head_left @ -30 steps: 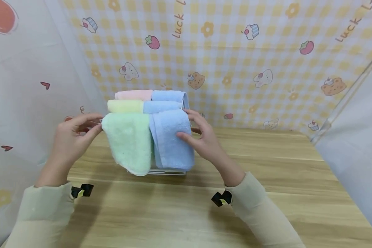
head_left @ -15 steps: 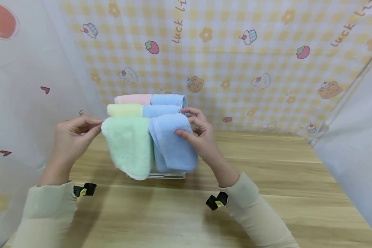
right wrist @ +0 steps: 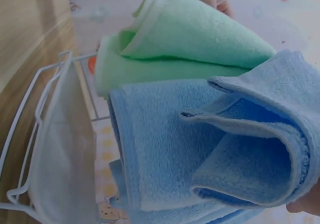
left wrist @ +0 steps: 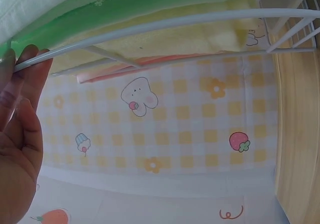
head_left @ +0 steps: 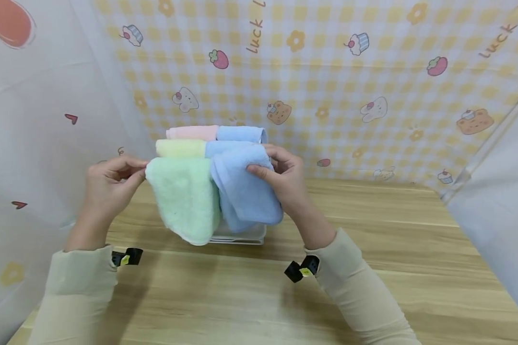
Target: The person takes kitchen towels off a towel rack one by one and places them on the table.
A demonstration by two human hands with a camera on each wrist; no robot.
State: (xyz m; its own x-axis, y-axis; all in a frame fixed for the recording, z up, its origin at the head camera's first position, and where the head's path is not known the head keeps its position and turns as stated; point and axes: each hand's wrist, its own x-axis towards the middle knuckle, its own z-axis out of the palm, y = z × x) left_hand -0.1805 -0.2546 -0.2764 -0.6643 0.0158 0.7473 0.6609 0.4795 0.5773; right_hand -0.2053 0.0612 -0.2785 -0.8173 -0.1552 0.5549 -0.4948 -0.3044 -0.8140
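Note:
My left hand [head_left: 112,187] is at the upper left corner of a light green towel [head_left: 183,199]; in the left wrist view its fingers grip the white wire rod [left wrist: 200,20] of a rack beside that towel. With thumb and fingers my right hand [head_left: 288,179] pinches the top right of a folded blue towel [head_left: 252,191], which hangs tilted beside the green one. Seen from the right wrist, the held blue towel [right wrist: 250,149] shows open folds. Behind hang a yellow towel [head_left: 180,148], a pink towel [head_left: 193,132] and more blue ones.
The rack's lower wire frame [right wrist: 22,159] holds a whitish tray [right wrist: 65,149] under the towels. It stands on a wooden tabletop [head_left: 207,297]. A checked cloth wall [head_left: 328,96] rises close behind, and a white cloth wall [head_left: 39,143] flanks the left hand.
My right hand has raised the blue towel a little, and its lower edge has swung up and right, so more of the tray shows. The left hand stays at the green towel's corner.

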